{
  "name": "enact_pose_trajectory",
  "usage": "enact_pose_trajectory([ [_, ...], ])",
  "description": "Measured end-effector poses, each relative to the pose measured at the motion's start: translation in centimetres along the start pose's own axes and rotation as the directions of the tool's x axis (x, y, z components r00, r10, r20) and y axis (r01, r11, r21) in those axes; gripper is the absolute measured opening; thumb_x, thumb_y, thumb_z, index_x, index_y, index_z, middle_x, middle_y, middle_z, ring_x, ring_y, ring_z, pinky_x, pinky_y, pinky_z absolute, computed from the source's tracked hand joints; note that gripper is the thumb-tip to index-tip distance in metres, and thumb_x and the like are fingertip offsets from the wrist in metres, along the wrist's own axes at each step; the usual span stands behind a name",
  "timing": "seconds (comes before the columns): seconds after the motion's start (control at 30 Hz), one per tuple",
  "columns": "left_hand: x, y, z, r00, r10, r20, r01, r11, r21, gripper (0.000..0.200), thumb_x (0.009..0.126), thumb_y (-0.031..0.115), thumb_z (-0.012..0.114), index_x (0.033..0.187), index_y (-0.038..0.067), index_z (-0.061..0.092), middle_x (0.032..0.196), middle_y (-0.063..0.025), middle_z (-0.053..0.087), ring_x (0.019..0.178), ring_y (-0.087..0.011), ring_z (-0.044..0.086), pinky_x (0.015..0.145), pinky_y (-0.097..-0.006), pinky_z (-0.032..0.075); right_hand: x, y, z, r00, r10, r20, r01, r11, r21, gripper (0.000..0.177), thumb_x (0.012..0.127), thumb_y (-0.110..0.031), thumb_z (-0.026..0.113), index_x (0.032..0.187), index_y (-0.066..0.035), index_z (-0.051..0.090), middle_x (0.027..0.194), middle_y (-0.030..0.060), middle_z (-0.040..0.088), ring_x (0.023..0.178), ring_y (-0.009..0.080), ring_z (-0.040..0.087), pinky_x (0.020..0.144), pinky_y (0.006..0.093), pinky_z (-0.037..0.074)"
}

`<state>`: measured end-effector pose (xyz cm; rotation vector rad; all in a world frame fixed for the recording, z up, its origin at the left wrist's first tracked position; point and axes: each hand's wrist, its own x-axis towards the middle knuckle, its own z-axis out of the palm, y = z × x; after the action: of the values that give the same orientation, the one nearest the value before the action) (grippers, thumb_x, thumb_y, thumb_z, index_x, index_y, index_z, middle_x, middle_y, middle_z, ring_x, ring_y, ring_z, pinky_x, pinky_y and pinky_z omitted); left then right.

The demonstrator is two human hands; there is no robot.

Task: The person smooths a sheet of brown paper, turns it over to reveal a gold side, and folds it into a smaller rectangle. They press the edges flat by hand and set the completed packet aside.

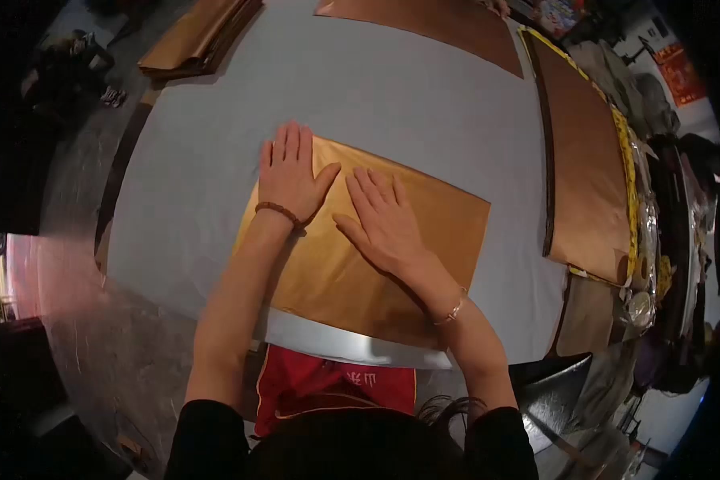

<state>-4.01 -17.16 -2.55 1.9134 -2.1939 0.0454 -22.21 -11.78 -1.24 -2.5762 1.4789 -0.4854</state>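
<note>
pressing gold sheet (328,276) on near side of grey table (400,96), prob to keep it flat: l hand (290,178) at far-l corner, r hand (387,222) mid-sheet, fingers slightly wide, nothing gripped.

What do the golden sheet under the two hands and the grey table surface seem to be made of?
Golden sheet: perhaps coated fabric or plastic film, with a satin, metallic finish; it shows a soft sheen and slight wrinkles.
Grey table surface: maybe a smooth cloth or sheet covering, mostly matte, though its near edge catches a bright glare.
</note>
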Motion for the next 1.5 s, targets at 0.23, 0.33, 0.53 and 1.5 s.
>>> enact_pose_trajectory([
  [0.23, -0.1, -0.1, 0.0, 1.000, 0.016, -0.022, -0.016, 1.000, 0.014, 0.077, 0.095, 0.056, 0.039, 0.144, -0.002, 0.031, 0.151, -0.0200, 0.030, 0.142, -0.0330, 0.023, 0.116, -0.0480, 0.014, -4.1, 6.7, -3.3, 0.977, 0.213, 0.017, -0.208, 0.967, -0.146, 0.066, 0.095, -0.050, 0.044, 0.143, -0.005, 0.038, 0.151, 0.0142, 0.033, 0.141, 0.0352, 0.026, 0.116, 0.0495, 0.018],
  [0.33, -0.1, -0.2, -0.1, 0.998, 0.038, -0.040, -0.037, 0.999, 0.008, 0.077, 0.095, 0.056, 0.040, 0.144, -0.002, 0.032, 0.151, -0.0201, 0.030, 0.142, -0.0330, 0.023, 0.116, -0.0481, 0.015, -6.5, 9.1, -4.2, 0.953, 0.304, 0.002, -0.301, 0.945, -0.130, 0.067, 0.094, -0.049, 0.046, 0.144, -0.005, 0.037, 0.151, 0.0157, 0.032, 0.140, 0.0362, 0.026, 0.116, 0.0487, 0.018],
  [0.53, -0.1, -0.1, -0.2, 1.000, 0.006, 0.024, -0.007, 1.000, 0.003, 0.082, 0.095, 0.062, 0.031, 0.148, 0.000, 0.025, 0.154, -0.0202, 0.024, 0.144, -0.0328, 0.019, 0.117, -0.0474, 0.012, -6.8, 9.6, -3.8, 0.969, 0.247, -0.029, -0.249, 0.959, -0.138, 0.065, 0.095, -0.048, 0.046, 0.143, -0.006, 0.038, 0.152, 0.0180, 0.031, 0.140, 0.0389, 0.024, 0.115, 0.0503, 0.017],
  [1.5, -18.9, -5.3, -5.9, 0.993, -0.077, -0.094, 0.081, 0.996, 0.037, 0.064, 0.089, 0.050, 0.054, 0.140, 0.013, 0.043, 0.149, -0.0139, 0.036, 0.139, -0.0334, 0.028, 0.110, -0.0586, 0.019, -7.2, 10.9, -3.0, 0.973, 0.229, -0.042, -0.232, 0.943, -0.238, 0.065, 0.098, -0.049, 0.040, 0.148, -0.009, 0.031, 0.155, 0.0130, 0.028, 0.143, 0.0354, 0.022, 0.116, 0.0502, 0.013],
])
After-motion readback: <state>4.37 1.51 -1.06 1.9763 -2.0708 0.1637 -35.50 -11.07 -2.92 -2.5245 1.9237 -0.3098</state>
